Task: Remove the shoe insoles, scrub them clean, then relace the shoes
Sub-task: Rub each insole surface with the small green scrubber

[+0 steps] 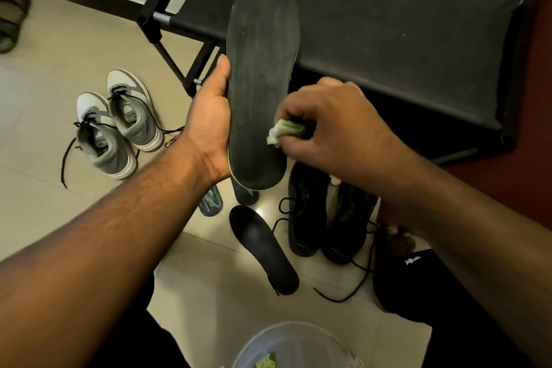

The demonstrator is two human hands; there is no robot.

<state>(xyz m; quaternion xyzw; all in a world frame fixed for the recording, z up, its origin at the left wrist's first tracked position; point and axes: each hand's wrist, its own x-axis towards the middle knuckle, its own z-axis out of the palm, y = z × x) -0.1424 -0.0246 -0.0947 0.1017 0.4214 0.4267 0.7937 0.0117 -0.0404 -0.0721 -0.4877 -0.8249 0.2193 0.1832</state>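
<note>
left hand [209, 116] gripping long dark worn foam insole [263, 75] upright, right hand [325, 125] pinching small pale-green cloth wad [283, 131] against it

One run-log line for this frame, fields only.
step: scrubbing | left hand: holds insole | right hand: pinches cloth on insole | floor: second insole, black shoes

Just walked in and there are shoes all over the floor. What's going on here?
A person is cleaning shoe insoles. The left hand holds a dark insole upright while the right hand presses a small green-white cloth against it. Another insole lies on the floor beside the black shoes, whose laces hang loose. The grey sneakers sit apart to the left.
</note>
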